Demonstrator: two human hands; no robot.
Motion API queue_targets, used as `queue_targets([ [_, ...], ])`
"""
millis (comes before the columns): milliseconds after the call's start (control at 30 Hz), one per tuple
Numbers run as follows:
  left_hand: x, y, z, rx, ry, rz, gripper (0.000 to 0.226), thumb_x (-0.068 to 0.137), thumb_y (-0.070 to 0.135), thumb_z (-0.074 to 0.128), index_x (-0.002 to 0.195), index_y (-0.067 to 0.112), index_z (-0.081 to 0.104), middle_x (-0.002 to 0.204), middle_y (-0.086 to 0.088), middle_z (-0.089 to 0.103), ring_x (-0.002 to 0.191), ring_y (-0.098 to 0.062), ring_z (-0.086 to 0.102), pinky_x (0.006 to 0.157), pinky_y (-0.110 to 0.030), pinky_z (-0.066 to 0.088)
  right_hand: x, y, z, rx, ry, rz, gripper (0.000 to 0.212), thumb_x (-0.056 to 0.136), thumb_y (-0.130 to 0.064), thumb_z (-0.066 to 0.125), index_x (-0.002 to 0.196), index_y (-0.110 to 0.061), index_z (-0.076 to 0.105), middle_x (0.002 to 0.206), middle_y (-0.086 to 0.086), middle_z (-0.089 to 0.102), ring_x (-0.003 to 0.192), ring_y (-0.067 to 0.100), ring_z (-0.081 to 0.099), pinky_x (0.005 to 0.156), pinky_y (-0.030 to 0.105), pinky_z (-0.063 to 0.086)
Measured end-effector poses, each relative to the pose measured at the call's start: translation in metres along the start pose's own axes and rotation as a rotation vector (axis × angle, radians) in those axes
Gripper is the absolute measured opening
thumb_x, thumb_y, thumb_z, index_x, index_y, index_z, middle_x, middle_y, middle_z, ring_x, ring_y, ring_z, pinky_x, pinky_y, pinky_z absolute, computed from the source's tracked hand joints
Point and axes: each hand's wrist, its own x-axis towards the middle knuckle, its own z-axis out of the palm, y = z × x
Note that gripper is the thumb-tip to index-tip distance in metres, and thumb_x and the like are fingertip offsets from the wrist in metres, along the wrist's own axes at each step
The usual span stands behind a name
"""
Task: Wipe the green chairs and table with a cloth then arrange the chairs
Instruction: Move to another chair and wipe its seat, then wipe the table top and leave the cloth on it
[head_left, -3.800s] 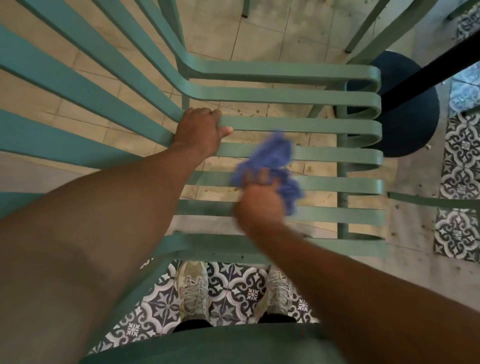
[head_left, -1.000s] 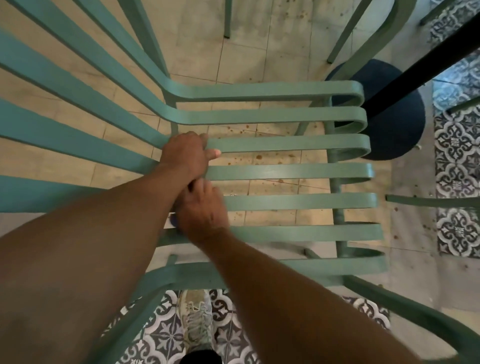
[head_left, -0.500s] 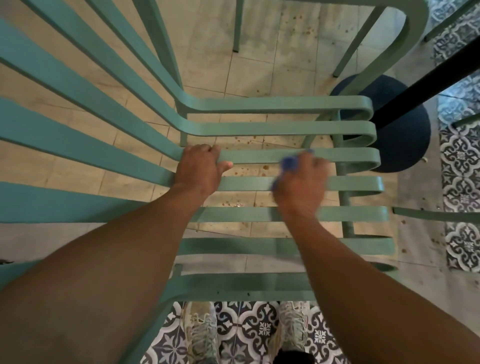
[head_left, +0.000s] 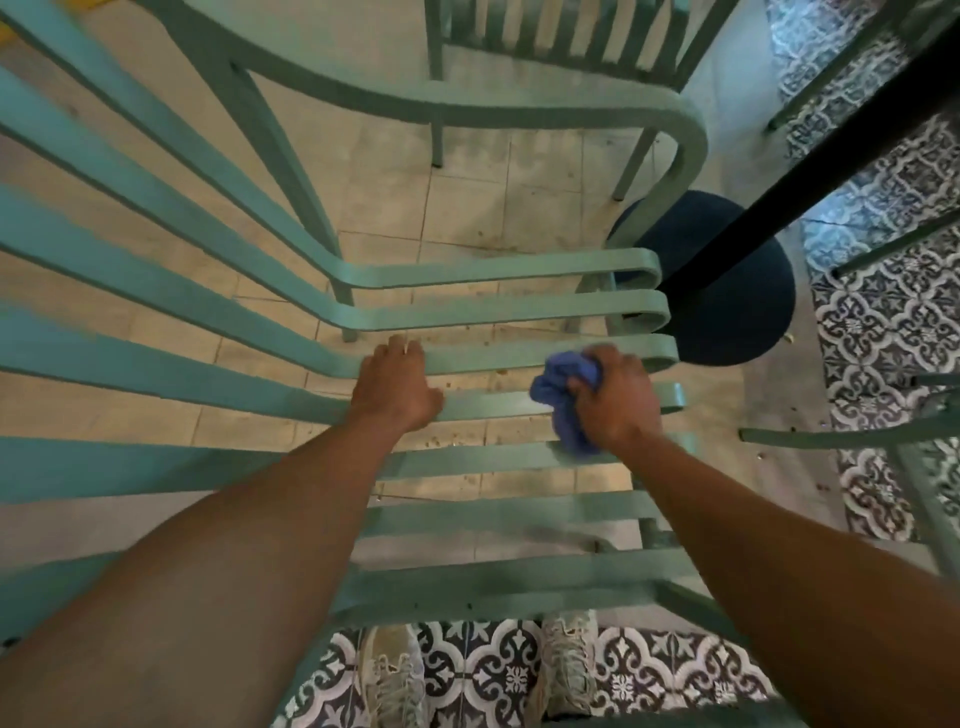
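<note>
While both arms reach down in the head view:
Green chair (head_left: 519, 312): slatted metal seat with curled front ends, specks of dirt on the floor beneath.
Left hand (head_left: 395, 389): fingers curled over a middle slat, gripping it.
Right hand (head_left: 615, 397): clenched around a bunched blue cloth (head_left: 563, 395), pressing it on the slats near the front edge.
Second green chair (head_left: 561, 47): stands beyond.

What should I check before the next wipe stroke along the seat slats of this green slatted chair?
1. Crumpled blue cloth gripped in right hand: ok.
2. Cloth touching a seat slat: ok.
3. Left hand steadying the green slatted chair: ok.
4. Slats ahead free of objects: ok.
5. Slats already clean: cannot tell.
6. Beige tiled floor beneath free of crumbs: not ok.
</note>
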Motion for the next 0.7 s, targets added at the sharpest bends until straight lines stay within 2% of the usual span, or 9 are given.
queue_targets([
  [67,-0.028,0.033,-0.010,-0.236,-0.157,0.137,0.094,0.077,0.028,0.077,0.153,0.019,0.023,0.161,-0.004,0.015,0.146,-0.024,0.021,0.116,-0.033,0.023,-0.036,-0.013,-0.018,0.176,-0.086,0.005,0.041,0.084,-0.019,0.067,0.123,-0.018,0.053,0.110,0.006,0.060,0.096,0.024,0.059,0.082,0.032,0.047],
  [133,-0.059,0.068,-0.021,-0.375,-0.299,0.339,0.108,0.067,0.022,0.080,0.154,0.019,0.016,0.162,-0.006,0.010,0.148,-0.020,0.013,0.114,-0.024,0.017,-0.066,-0.032,-0.041,0.351,-0.168,0.070,0.053,0.077,-0.011,0.074,0.124,-0.014,0.051,0.098,0.004,0.061,0.085,0.021,0.059,0.072,0.029,0.044],
  [233,-0.097,0.102,-0.042,-0.471,-0.384,0.486,0.106,0.063,0.013,0.074,0.153,0.025,0.018,0.151,-0.008,0.038,0.137,-0.022,0.039,0.110,-0.028,0.034,-0.100,-0.054,-0.087,0.500,-0.241,0.091,0.067,0.058,-0.014,0.073,0.122,-0.013,0.054,0.096,0.006,0.067,0.085,0.021,0.066,0.074,0.035,0.054],
  [333,-0.136,0.126,-0.083,-0.439,-0.352,0.557,0.068,0.062,0.043,0.070,0.126,0.053,0.051,0.113,0.015,0.065,0.105,0.002,0.058,0.091,-0.022,0.047,-0.127,-0.051,-0.147,0.430,-0.274,0.029,0.048,0.062,-0.007,0.070,0.109,-0.016,0.067,0.098,0.002,0.072,0.091,0.014,0.066,0.078,0.031,0.053],
  [367,-0.147,0.135,-0.097,-0.420,-0.374,0.566,0.048,0.064,0.046,0.069,0.111,0.050,0.059,0.097,0.021,0.068,0.090,0.005,0.062,0.082,-0.022,0.051,-0.136,-0.047,-0.168,0.402,-0.305,0.011,0.039,0.066,-0.005,0.072,0.103,-0.016,0.070,0.095,0.000,0.072,0.087,0.010,0.065,0.076,0.030,0.052],
  [433,-0.166,0.156,-0.122,-0.344,-0.456,0.586,0.022,0.072,0.038,0.071,0.092,0.033,0.065,0.080,0.013,0.072,0.074,-0.002,0.068,0.068,-0.028,0.057,-0.153,-0.042,-0.210,0.332,-0.359,-0.007,0.029,0.068,-0.015,0.077,0.096,-0.017,0.071,0.085,-0.003,0.070,0.076,0.007,0.059,0.070,0.030,0.049],
  [500,-0.182,0.182,-0.144,-0.204,-0.388,0.701,0.020,0.073,0.032,0.071,0.085,0.020,0.061,0.075,0.003,0.070,0.071,-0.011,0.067,0.063,-0.031,0.052,-0.167,-0.039,-0.253,0.279,-0.352,-0.015,0.030,0.066,-0.022,0.078,0.094,-0.013,0.070,0.078,-0.003,0.063,0.072,0.009,0.052,0.064,0.029,0.045],
  [600,-0.198,0.228,-0.172,-0.100,-0.262,0.879,0.009,0.071,0.021,0.064,0.073,0.023,0.055,0.073,-0.001,0.063,0.065,-0.011,0.052,0.057,-0.029,0.036,-0.182,-0.030,-0.310,0.347,-0.321,0.052,0.020,0.073,-0.003,0.070,0.092,-0.008,0.066,0.078,0.002,0.058,0.071,0.011,0.049,0.057,0.021,0.038],
  [700,-0.203,0.279,-0.195,-0.081,-0.200,0.976,0.020,0.068,0.022,0.057,0.085,0.019,0.067,0.078,-0.002,0.068,0.068,-0.012,0.058,0.060,-0.031,0.045,-0.193,-0.008,-0.358,0.463,-0.222,0.067,0.033,0.072,0.006,0.062,0.095,-0.019,0.068,0.084,0.002,0.067,0.077,0.013,0.061,0.069,0.026,0.049],
])
